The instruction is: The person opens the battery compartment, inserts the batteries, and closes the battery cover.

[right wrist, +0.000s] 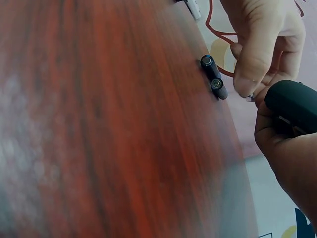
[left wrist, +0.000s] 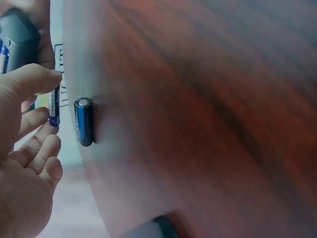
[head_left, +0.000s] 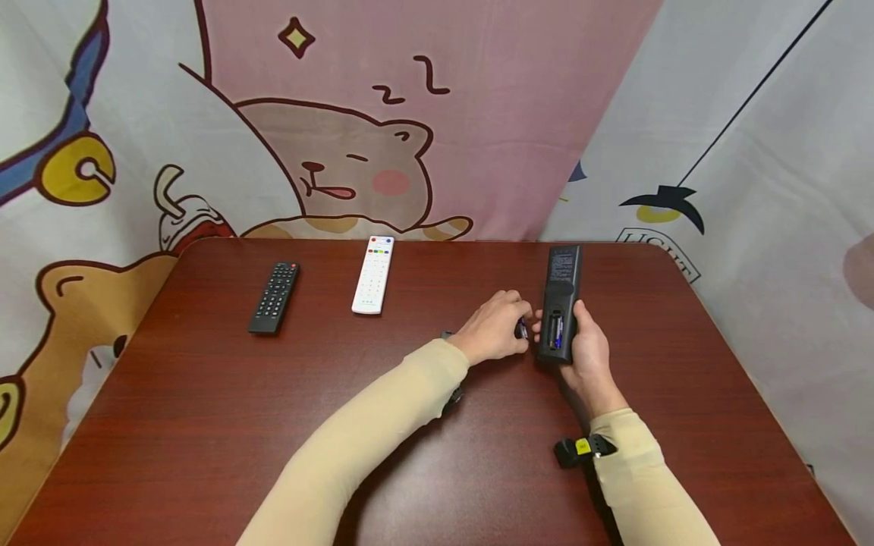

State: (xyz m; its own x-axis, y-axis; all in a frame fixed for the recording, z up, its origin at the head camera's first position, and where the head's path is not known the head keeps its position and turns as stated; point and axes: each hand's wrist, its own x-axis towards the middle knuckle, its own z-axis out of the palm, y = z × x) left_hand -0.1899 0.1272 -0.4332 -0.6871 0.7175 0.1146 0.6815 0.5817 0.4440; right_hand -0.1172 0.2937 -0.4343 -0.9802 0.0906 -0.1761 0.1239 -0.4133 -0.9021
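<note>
My right hand point(head_left: 591, 353) grips a black remote control point(head_left: 561, 292) with its back facing up. Its battery compartment is uncovered, and a blue battery point(head_left: 558, 334) lies in it. Just left of the remote, my left hand point(head_left: 493, 327) pinches another blue battery point(left wrist: 54, 106) between thumb and fingers, apart from the compartment. On the table two more batteries show in the right wrist view, a far battery point(right wrist: 208, 63) and a near battery point(right wrist: 219, 89), lying close together. From the head camera, those two are hidden.
A white remote point(head_left: 373, 274) lies near the back edge of the brown table point(head_left: 478, 455). To its left is a smaller black remote point(head_left: 275, 298). A printed cloth point(head_left: 505, 114) hangs behind the table.
</note>
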